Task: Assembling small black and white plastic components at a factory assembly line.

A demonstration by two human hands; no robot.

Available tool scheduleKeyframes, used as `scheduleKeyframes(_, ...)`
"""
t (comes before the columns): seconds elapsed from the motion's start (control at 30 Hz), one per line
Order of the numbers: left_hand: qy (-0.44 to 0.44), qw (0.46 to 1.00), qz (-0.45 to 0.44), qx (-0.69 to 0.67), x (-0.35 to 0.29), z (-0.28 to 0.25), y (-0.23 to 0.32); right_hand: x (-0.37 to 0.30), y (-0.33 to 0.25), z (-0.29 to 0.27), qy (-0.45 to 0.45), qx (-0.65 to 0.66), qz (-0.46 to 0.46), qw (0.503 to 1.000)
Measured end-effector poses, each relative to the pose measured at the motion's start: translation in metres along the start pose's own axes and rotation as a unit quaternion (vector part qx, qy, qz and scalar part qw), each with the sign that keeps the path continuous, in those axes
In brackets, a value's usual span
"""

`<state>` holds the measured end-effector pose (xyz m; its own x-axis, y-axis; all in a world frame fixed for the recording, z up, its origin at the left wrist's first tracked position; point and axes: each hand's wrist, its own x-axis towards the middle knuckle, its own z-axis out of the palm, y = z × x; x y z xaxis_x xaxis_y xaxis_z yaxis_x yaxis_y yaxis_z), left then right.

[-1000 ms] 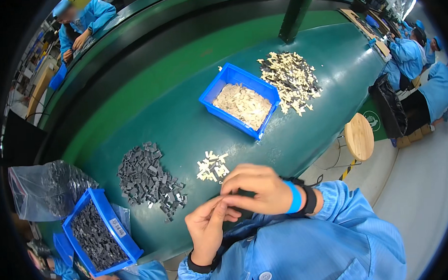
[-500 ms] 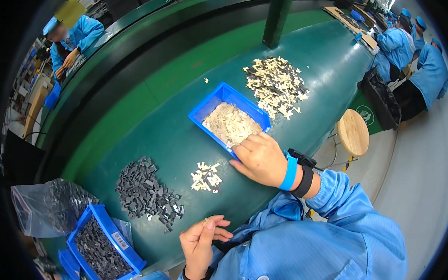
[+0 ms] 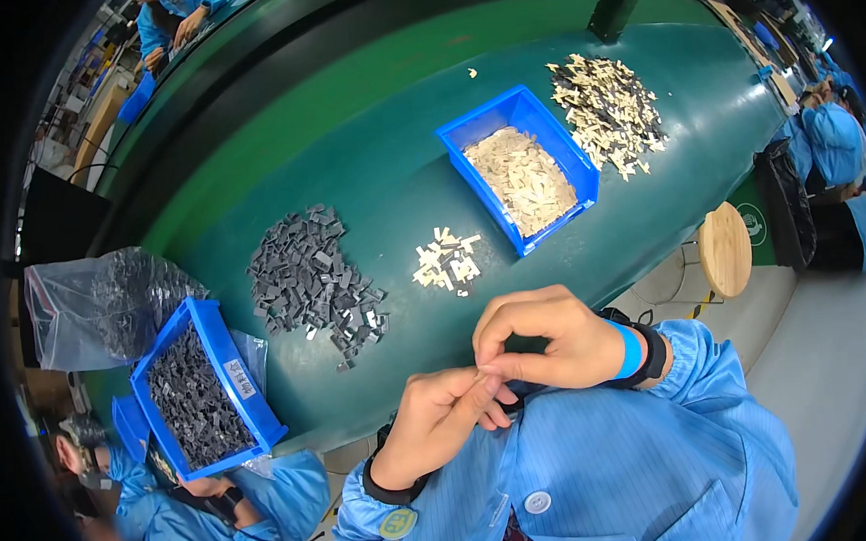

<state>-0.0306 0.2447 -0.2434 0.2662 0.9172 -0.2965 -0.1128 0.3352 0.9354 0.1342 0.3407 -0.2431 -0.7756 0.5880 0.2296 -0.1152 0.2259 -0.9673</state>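
My left hand (image 3: 443,425) and my right hand (image 3: 555,338) meet in front of my chest, fingertips pinched together. Whatever sits between them is too small and covered to make out. Just beyond the hands lies a little pile of cream strips (image 3: 446,261) with a few dark bits in it. Farther off, a blue open-front bin (image 3: 584,175) holds many flat cream pieces (image 3: 523,180). Left of the small pile is a heap of dark grey rectangular pieces (image 3: 309,273). A mixed heap of cream and black pieces (image 3: 607,114) is at the far right.
Everything lies on a green-topped table (image 3: 373,177). At the left stand a blue bin of dark parts (image 3: 264,431) and a clear plastic bag (image 3: 105,306). A round wooden stool (image 3: 725,251) is at the right. A co-worker (image 3: 242,525) sits at the lower left; others work farther away.
My right hand has left the bin of cream pieces and come back to my left hand, where the fingertips now touch. The view has shifted, so the table's contents appear higher and farther right.
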Motion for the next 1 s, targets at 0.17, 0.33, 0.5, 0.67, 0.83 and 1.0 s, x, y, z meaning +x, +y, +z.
scheduleKeyframes(0.17,0.077,0.996,0.020,-0.042,0.002,0.003,0.002,-0.003,0.002,-0.005,0.055,0.002,0.021,0.998)
scheduleKeyframes(0.33,0.052,0.999,0.000,-0.010,-0.001,0.003,-0.004,-0.001,-0.001,-0.001,0.016,-0.088,-0.069,0.994)
scheduleKeyframes(0.5,0.073,0.997,0.002,-0.011,0.002,0.009,0.001,-0.004,-0.002,-0.002,0.044,-0.105,-0.092,0.989)
scheduleKeyframes(0.67,0.144,0.988,0.059,-0.011,0.004,0.013,0.003,-0.004,0.001,-0.005,0.053,-0.115,-0.104,0.987)
scheduleKeyframes(0.83,0.168,0.983,0.053,-0.051,0.013,0.016,0.008,0.002,-0.002,-0.017,0.049,-0.246,-0.177,0.952)
scheduleKeyframes(1.0,0.168,0.980,0.104,-0.009,0.016,0.018,0.002,0.003,-0.002,-0.020,0.038,-0.270,-0.172,0.947)
